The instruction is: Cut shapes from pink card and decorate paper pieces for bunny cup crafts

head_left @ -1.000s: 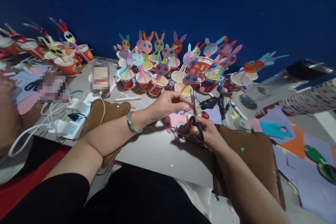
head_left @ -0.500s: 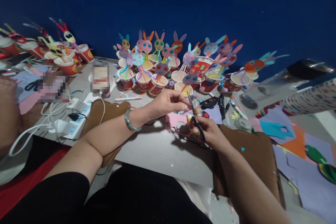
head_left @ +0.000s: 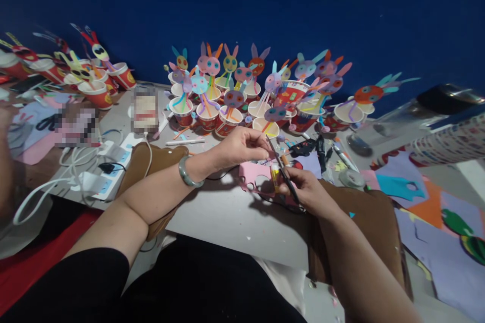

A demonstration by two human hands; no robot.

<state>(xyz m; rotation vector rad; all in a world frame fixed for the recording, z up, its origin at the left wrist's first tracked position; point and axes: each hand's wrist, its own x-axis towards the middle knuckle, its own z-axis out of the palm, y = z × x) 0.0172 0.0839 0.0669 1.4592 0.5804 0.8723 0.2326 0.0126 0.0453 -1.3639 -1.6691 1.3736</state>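
My right hand (head_left: pixel 307 192) grips a pair of dark-handled scissors (head_left: pixel 285 174), their blades pointing up and away toward my left fingertips. My left hand (head_left: pixel 242 149) is closed in a pinch on a small pink piece of paper, mostly hidden by the fingers. Just below that pinch, a pink paper sheet (head_left: pixel 247 173) with rounded cut-outs lies on the table. A yellow tube (head_left: pixel 275 174) lies beside the sheet, partly behind the scissors. The scissor tips are close to the paper; whether they touch it I cannot tell.
Several paper cups (head_left: pixel 229 121) with paper rabbit heads stand along the blue wall. A white power strip (head_left: pixel 113 169) with cables is at left, brown cushions (head_left: pixel 359 232) lie under both arms, and a clear bottle (head_left: pixel 397 123) lies at right. A co-worker's arm shows at far left.
The scissor blades have come together and the handles have turned edge-on. My left hand stays almost in place. The co-worker's hand at far left has shifted outward.
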